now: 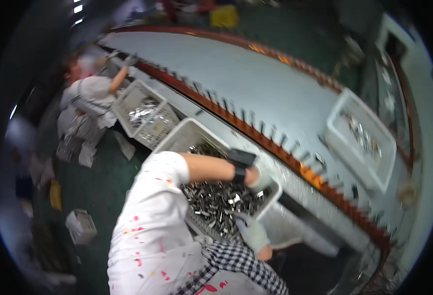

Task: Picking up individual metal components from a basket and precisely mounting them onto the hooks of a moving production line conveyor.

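Note:
A white plastic crate (193,124) heaped with small shiny metal pieces (216,209) stands in front of my body. My left hand (263,176), in a pale glove, is at the crate's far right rim; its fingers are hidden or blurred. A black box-shaped device (241,157) is strapped at that wrist. My right hand (254,235), also gloved, reaches over the crate's near right edge. Its fingers stretch toward the metal pieces, slightly blurred, and I cannot make out anything held.
Past the crate runs a pale table edged by a reddish-brown rail (275,147) with a row of upright dark pieces. Another white crate (332,123) sits on the table at right. At left a co-worker (91,93) reaches beside a divided crate (138,130). A white container (81,226) stands on the green floor.

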Demonstrator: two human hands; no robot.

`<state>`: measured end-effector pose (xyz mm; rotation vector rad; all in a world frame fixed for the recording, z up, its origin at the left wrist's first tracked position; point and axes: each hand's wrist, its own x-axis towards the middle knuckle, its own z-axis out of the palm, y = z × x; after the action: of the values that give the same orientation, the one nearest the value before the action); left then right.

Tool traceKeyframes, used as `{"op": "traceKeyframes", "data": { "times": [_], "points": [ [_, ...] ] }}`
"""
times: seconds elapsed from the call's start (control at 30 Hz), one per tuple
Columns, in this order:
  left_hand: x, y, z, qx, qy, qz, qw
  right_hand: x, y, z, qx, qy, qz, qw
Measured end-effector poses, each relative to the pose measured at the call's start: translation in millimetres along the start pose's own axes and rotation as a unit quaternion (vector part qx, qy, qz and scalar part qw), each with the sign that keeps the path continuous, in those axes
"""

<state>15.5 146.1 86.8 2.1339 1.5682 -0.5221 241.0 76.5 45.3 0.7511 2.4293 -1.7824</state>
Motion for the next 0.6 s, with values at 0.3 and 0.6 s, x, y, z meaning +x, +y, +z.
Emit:
{"op": "traceKeyframes", "data": {
  "times": [0.3,0.6],
  "points": [
    [68,-73,-81,-0.016,0.402,-0.04,0.915,15,24,6,-0.036,0.018,0.002,0.999],
    [121,-54,-82,0.069,0.113,-0.158,0.979,-1,34,15,-0.034,0.027,-0.036,0.998]
  ]
}}
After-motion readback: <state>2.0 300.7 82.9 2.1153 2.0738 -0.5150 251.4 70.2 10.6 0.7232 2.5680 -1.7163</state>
